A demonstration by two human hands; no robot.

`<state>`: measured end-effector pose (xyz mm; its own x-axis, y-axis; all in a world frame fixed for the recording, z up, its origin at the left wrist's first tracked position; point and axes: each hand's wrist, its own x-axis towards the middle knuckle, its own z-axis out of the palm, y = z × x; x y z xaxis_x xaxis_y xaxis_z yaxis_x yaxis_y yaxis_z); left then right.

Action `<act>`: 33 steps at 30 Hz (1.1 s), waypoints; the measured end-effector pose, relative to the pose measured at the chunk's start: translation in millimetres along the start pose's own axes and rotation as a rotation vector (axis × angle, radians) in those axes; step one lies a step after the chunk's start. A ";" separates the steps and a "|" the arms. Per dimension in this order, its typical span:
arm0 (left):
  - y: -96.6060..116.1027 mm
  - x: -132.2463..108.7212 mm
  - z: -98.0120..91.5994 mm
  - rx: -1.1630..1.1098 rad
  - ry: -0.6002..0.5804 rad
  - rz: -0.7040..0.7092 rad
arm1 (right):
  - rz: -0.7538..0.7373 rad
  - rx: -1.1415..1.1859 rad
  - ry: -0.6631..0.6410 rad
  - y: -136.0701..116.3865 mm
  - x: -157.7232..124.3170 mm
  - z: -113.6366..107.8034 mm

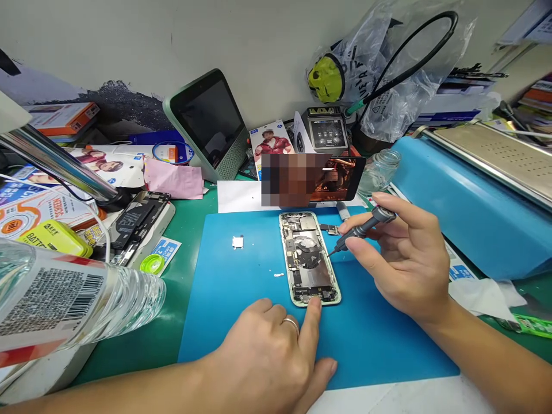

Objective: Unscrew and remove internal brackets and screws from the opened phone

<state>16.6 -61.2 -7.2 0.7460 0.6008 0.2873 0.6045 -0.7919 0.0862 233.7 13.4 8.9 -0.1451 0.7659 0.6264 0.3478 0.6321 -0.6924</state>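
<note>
An opened smartphone (pixel 308 278) lies on a blue mat (pixel 241 293), its inner boards and a round coil showing. My left hand (pixel 276 348) rests its stretched index finger on the phone's lower end; the other fingers are partly curled and hold nothing. Between thumb and fingers, my right hand (pixel 407 264) grips a dark precision screwdriver (pixel 364 230), tilted with its tip at the phone's right edge. A small camera module (pixel 331 229) sits beside the phone's upper right. Left of the phone lie a silver metal plate (pixel 237 242) and a small metal piece (pixel 279 275).
Behind the mat stands a phone playing video (pixel 340 179), partly blurred. A smart display (pixel 207 123) and a soldering station (pixel 325 132) are farther back. A water bottle (pixel 73 299) juts in from the left; a blue machine (pixel 470 201) flanks the right.
</note>
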 end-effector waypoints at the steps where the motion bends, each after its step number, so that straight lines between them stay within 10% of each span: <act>1: 0.0 0.1 -0.2 -0.003 -0.004 0.000 | -0.001 0.002 -0.001 0.2 0.2 0.1; 14: -0.5 3.7 6.2 0.023 0.107 0.033 | 0.000 -0.011 -0.065 6.1 -7.4 -3.5; 26: -0.1 0.3 1.0 -0.002 -0.018 0.048 | 0.014 0.042 0.028 -7.6 -1.9 5.9; 33: -1.0 1.6 1.4 0.014 0.021 0.064 | -0.056 0.087 -0.218 -12.8 -15.6 7.0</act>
<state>17.6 -59.3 -8.1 0.7775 0.5461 0.3117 0.5596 -0.8270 0.0532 225.0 -5.8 5.5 -0.3622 0.7303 0.5792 0.2533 0.6751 -0.6929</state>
